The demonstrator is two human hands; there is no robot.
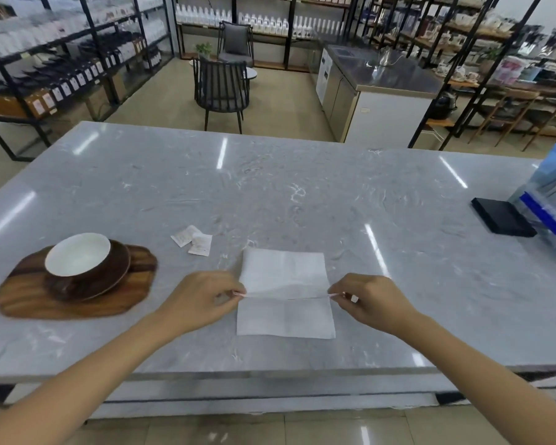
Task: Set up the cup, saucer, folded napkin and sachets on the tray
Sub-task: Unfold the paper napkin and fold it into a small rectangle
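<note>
A white napkin (284, 284) lies spread on the grey marble counter in front of me. My left hand (203, 300) pinches its left edge at the middle crease, and my right hand (373, 303) pinches the right edge at the same height. A wooden tray (29, 300) sits at the left, carrying a brown saucer (109, 281) with a white cup (77, 254) on it. Two white sachets (193, 240) lie on the counter between the tray and the napkin.
A black flat box (501, 218) and a clear holder with blue packets (549, 200) stand at the counter's right end. Beyond the counter are a dark chair (220, 88), shelving racks and a steel worktop (379, 69).
</note>
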